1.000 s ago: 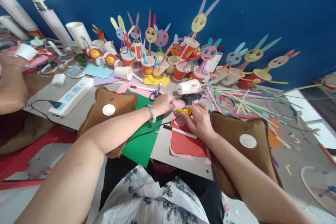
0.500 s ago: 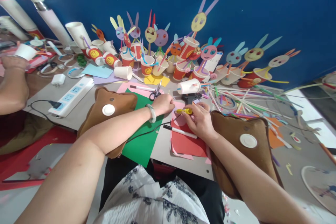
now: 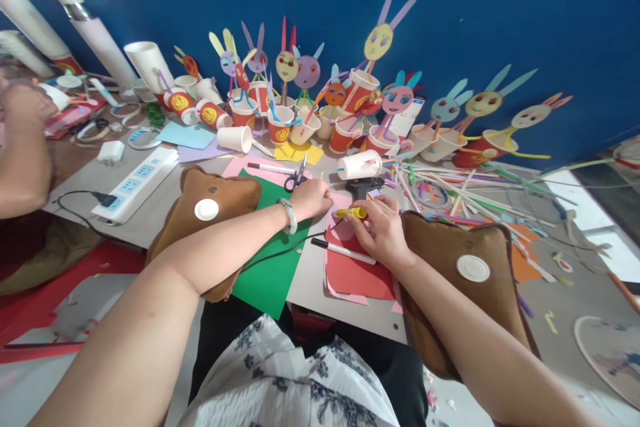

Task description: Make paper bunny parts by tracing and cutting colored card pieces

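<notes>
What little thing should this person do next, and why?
Perhaps slide the white pen off the red paper with the left hand: the pen lies across that paper, close to the right hand, which holds a yellow object, so moving it might free working room.

A small yellow tubular piece (image 3: 352, 213), thicker at one end and tapering at the other, is held at the fingertips of the right hand (image 3: 381, 227), nearly level, its narrow end pointing toward the left hand (image 3: 311, 199). Pink paper (image 3: 341, 201) lies flat between the hands, partly hidden beneath the piece.
</notes>
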`<action>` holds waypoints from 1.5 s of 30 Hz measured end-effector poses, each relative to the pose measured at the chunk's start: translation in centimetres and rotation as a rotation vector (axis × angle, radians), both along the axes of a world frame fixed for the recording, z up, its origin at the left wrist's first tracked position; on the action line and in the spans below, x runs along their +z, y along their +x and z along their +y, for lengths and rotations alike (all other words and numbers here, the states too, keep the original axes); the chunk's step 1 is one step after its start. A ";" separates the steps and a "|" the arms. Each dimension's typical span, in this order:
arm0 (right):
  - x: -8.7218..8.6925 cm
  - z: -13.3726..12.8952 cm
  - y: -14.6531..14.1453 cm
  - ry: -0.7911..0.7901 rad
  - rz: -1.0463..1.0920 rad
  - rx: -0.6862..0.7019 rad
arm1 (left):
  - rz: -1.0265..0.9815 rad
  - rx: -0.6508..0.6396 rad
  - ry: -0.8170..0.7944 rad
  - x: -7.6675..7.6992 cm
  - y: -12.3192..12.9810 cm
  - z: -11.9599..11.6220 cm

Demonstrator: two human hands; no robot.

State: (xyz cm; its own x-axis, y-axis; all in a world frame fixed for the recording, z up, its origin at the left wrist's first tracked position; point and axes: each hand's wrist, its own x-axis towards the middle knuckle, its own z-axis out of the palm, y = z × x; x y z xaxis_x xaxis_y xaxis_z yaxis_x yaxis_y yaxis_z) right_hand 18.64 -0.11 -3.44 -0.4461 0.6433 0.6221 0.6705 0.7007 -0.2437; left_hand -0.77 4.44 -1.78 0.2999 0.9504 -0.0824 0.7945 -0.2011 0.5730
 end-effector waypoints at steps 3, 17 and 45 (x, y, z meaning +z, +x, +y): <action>0.0 -0.1 0.0 0.002 0.023 -0.041 | -0.007 0.003 -0.006 0.0 0.0 0.0; 0.0 -0.1 0.0 -0.019 0.032 -0.029 | -0.005 0.004 0.007 -0.5 0.0 0.3; 0.0 -0.2 -0.1 -0.024 0.018 0.009 | -0.034 0.000 0.021 -1.0 0.0 0.5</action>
